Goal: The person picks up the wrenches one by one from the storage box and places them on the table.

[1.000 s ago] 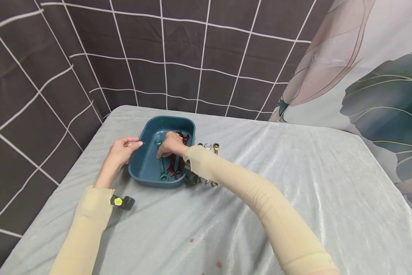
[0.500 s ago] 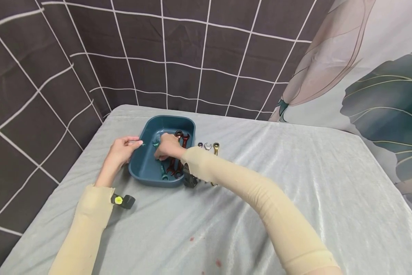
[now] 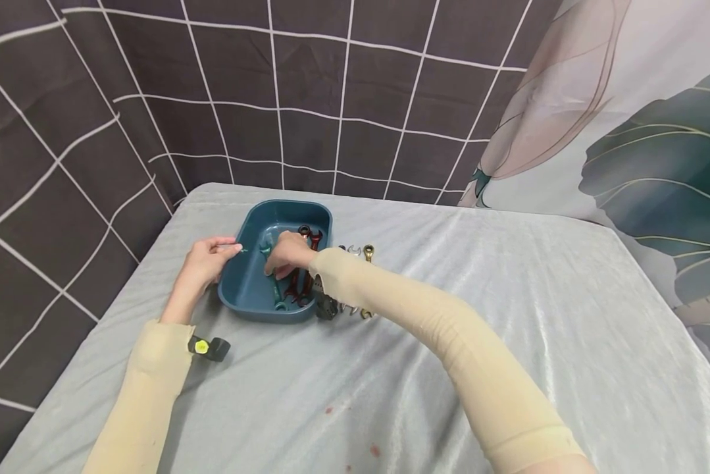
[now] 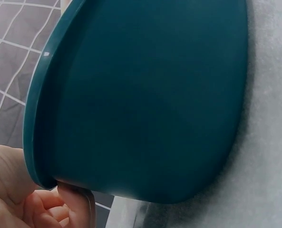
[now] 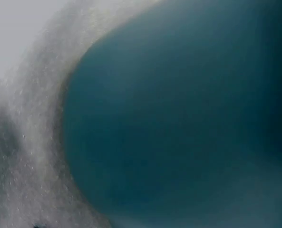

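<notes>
A blue plastic basin (image 3: 268, 316) stands at the left on the cloth-covered table. My left hand (image 3: 205, 264) holds the basin's left rim; in the left wrist view its fingers (image 4: 76, 204) bend beneath the lip. Inside the basin, my right hand (image 3: 289, 253) reaches down and grips a green wrench (image 3: 279, 296), whose two ends show beyond the fingers. The fingertips are partly hidden. Dark red wrenches (image 3: 293, 287) lie beside it on the right, partly covered by the hand. The right wrist view has only the blurred basin wall (image 5: 155, 118).
More wrenches lie just right of the basin, partly under my right forearm: a silver one (image 3: 355, 250) and a gold one (image 3: 369, 253). Grey cloth (image 3: 449, 276) covers the table. A dark gridded curtain (image 3: 307, 79) hangs behind and at the left.
The right hand has shifted slightly left and down onto the green wrench, covering its middle; the wrench has moved a little. The left hand stays at the rim.
</notes>
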A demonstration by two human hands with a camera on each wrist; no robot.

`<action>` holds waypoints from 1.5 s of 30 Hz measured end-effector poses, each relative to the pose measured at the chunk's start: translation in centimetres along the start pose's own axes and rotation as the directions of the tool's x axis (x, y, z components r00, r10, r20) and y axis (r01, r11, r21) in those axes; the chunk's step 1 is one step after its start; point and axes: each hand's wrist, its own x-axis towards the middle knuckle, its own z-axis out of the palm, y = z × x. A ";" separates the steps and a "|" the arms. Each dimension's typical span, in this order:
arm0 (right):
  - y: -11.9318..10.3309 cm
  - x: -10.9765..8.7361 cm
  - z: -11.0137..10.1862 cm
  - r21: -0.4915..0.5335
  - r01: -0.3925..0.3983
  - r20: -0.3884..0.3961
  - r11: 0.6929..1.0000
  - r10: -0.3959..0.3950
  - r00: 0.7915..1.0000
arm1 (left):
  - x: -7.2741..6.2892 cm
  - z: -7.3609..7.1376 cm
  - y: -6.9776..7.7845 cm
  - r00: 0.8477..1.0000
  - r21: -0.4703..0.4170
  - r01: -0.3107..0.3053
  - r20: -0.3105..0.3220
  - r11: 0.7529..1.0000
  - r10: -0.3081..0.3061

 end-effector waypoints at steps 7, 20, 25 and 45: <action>-0.1 0.0 -0.1 0.025 -0.047 0.012 0.999 0.046 0.999 | 0.0 0.0 0.1 1.000 0.005 0.001 -0.011 1.000 -0.001; -0.4 -0.2 0.1 0.264 -0.100 0.075 0.959 0.082 0.994 | 0.0 -0.1 -0.1 1.000 -0.018 -0.006 -0.019 1.000 0.006; -0.7 -0.5 0.3 0.297 -0.102 0.080 0.949 0.082 0.993 | -0.2 -0.1 0.1 1.000 0.003 0.010 0.005 1.000 -0.010; 0.2 -1.3 0.1 0.323 -0.034 0.095 0.946 0.003 0.995 | -0.2 0.1 -0.1 1.000 0.007 0.013 -0.021 1.000 -0.013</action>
